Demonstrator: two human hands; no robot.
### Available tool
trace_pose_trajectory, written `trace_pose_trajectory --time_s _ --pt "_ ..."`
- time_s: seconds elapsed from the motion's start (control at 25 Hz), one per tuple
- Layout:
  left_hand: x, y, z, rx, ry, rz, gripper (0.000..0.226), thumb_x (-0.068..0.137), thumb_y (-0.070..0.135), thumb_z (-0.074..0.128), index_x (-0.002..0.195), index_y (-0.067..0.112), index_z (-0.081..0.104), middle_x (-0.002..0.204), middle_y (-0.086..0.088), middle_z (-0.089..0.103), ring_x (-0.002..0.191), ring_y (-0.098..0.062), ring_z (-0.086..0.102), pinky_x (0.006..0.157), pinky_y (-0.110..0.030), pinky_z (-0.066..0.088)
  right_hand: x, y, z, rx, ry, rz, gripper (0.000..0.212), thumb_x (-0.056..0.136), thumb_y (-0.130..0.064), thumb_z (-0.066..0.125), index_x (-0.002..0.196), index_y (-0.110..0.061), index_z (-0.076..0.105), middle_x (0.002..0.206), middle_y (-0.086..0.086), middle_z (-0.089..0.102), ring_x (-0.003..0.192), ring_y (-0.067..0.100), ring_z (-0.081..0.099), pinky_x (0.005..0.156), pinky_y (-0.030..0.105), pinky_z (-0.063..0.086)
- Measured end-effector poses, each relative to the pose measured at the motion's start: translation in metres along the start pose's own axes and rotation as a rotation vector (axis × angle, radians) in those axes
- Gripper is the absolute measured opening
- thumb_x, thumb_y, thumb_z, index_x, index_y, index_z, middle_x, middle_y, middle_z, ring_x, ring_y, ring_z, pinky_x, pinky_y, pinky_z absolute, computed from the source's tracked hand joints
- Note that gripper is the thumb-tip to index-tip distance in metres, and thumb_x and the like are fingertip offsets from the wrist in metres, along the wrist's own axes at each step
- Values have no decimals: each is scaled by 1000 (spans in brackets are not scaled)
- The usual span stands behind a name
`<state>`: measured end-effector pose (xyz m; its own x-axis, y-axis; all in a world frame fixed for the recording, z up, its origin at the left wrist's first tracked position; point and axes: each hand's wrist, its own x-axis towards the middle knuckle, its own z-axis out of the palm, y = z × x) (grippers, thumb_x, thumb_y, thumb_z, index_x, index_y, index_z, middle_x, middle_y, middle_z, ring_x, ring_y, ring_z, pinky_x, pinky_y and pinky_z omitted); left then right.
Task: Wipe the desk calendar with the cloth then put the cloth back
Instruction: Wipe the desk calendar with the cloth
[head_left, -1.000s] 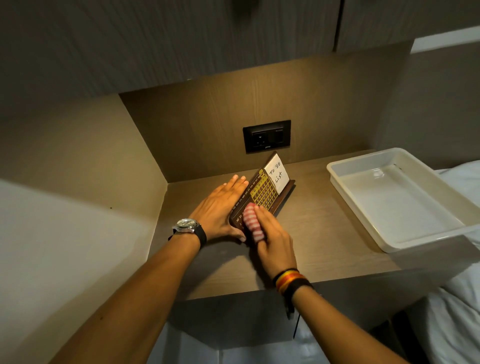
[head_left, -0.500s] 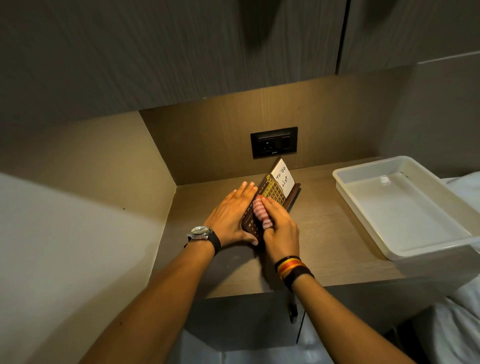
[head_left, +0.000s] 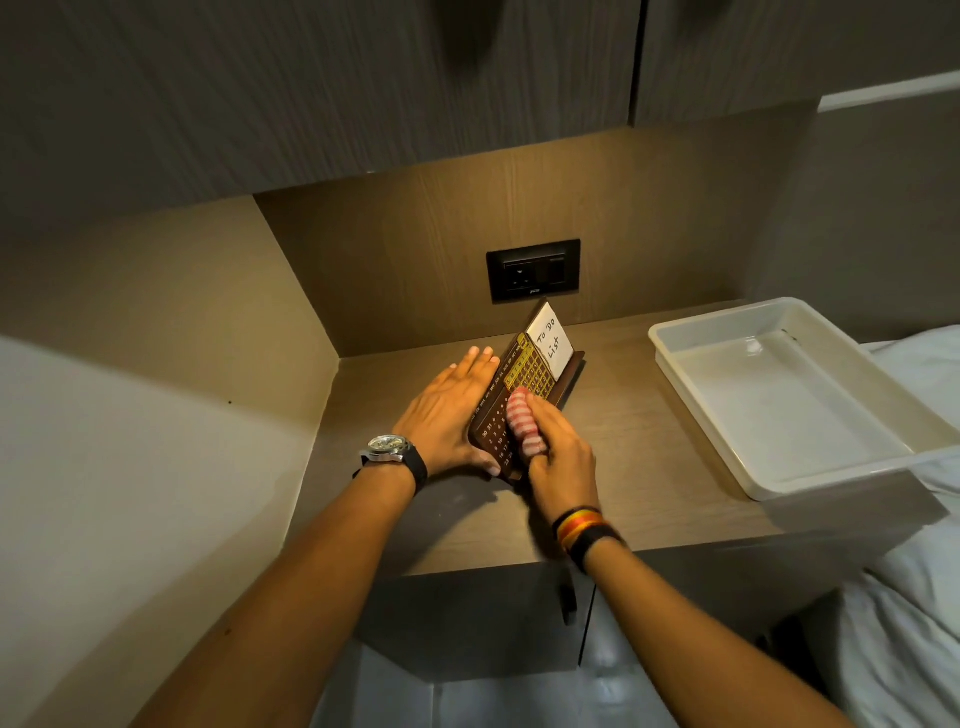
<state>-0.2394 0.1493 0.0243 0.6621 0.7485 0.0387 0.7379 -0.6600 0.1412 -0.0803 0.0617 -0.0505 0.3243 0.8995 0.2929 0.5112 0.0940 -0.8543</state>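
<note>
The calendar is a dark brown wooden stand tilted back on the worktop, just in front of the black wall socket. Its sloping face carries rows of small numbers, a gold-toned grid in the middle, and a white card at the far end with "To Do List" written on it by hand. A dark base ledge sticks out along its right side.

The cloth, pink and white striped and bunched into a small roll, lies against the near half of the calendar's face. The right hand has its grip closed over the cloth, pressing it onto the calendar; the fingers cover part of the number rows. The left hand lies flat and open against the calendar's left edge, fingers straight, thumb touching the near corner, so it braces the stand without grasping it.

A watch sits on the left wrist and striped bands on the right. Right of the calendar, well apart, a white tray rests on the worktop, its near corner overhanging the edge. White bedding lies beyond the tray. Cabinet doors hang above the calendar.
</note>
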Motion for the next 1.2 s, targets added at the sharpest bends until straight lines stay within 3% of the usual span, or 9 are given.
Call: trace_pose_trajectory --time_s 0.16,0.32,0.44,0.64,0.76,0.92,1.04,1.2 --pt "0 3 -1 19 26 0 139 67 62 88 165 11 4 174 -11 4 161 -22 -3 130 -48 14 -43 10 3 -13 -103 -94 61 94 -9 64 150 -29 50 152 -3 54 139 6 47 117 28 36" --pt "-2 3 -9 55 7 0 141 63 67 87 165 12 6 174 -11 5 161 -21 -4 131 -42 5 -9 5 -15 93 -13 -46 46 100 -22 60 146 -29 56 146 -6 60 134 4 53 113 26 43" --pt "2 3 -13 92 -7 10 145 60 69 87 165 11 4 174 -12 2 160 -22 -7 127 -36 -3 -9 6 -10 62 -96 -98 49 100 -18 59 147 -30 54 148 -6 58 137 6 52 115 34 44" --pt "5 11 -11 8 -20 -44 149 58 59 94 164 14 -1 174 -10 -3 160 -20 -6 124 -35 1 69 -8 -31 -31 102 -21 44 102 -16 51 146 -24 57 149 2 58 139 19 53 116 41 43" --pt "3 9 -9 -30 -22 -48 148 60 56 94 164 16 -3 174 -9 -4 158 -18 -7 124 -35 3 90 -23 -29 -165 -34 -64 47 102 -16 54 148 -25 54 153 3 53 142 22 49 116 40 39" --pt "-1 6 -5 -39 0 -52 148 60 57 93 164 16 -3 174 -9 -3 157 -16 -10 128 -36 7 48 -11 -23 -327 -175 -347 68 89 -9 71 151 -24 48 153 3 52 141 22 50 114 37 40" --pt "3 6 -6 -25 -8 -24 146 62 58 92 164 16 -4 174 -10 -4 152 -10 -13 123 -33 1 69 -8 -28 -273 -87 -174 59 96 -11 64 151 -24 48 154 3 52 143 23 48 117 44 42" --pt "2 7 -5 -29 -6 -35 148 62 58 92 164 12 -4 174 -11 -6 158 -18 -12 129 -35 5 20 -10 -7 -103 -87 -131 62 98 -8 59 154 -29 44 158 -2 47 145 8 40 122 31 33"
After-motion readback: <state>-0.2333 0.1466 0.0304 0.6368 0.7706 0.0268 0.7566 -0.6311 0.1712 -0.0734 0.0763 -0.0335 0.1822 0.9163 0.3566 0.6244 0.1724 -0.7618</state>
